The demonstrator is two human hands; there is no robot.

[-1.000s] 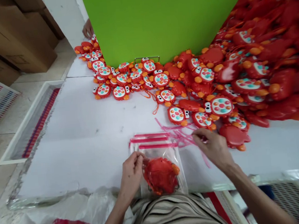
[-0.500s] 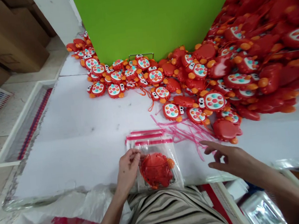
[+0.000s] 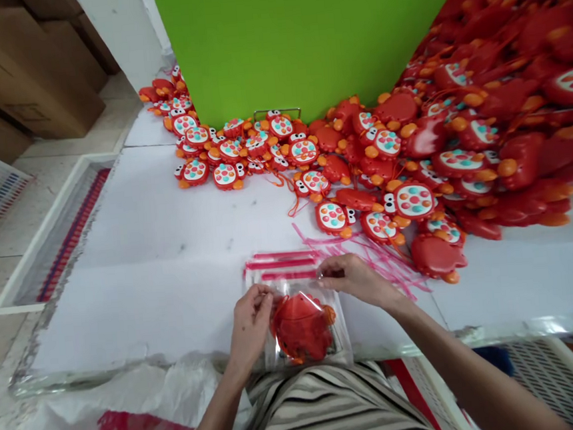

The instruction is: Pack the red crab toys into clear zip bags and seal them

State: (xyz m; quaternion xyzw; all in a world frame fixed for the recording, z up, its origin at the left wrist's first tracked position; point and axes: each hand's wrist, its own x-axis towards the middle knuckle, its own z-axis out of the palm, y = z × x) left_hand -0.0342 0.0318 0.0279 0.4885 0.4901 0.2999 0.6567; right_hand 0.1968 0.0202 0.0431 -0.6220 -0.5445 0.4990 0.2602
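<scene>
A clear plastic bag with a pink strip along its top lies at the table's front edge. Inside it is a red crab-shaped toy with its plain red side up and an orange claw to the right. My left hand pinches the bag's left edge beside the toy. At the upper right corner, close to the pink strip, my right hand has its fingers closed on the bag. More pink-topped bags lie under this one, partly hidden.
Red toys with coloured buttons heap up across the back and right. Behind them stands a green panel. Thin pink strips are scattered right of the bag. Cardboard boxes and a white-framed basket are at left.
My right hand has moved left from above the pink strips to the bag's upper right corner and closed on it. My left hand keeps its hold. The view has shifted slightly.
</scene>
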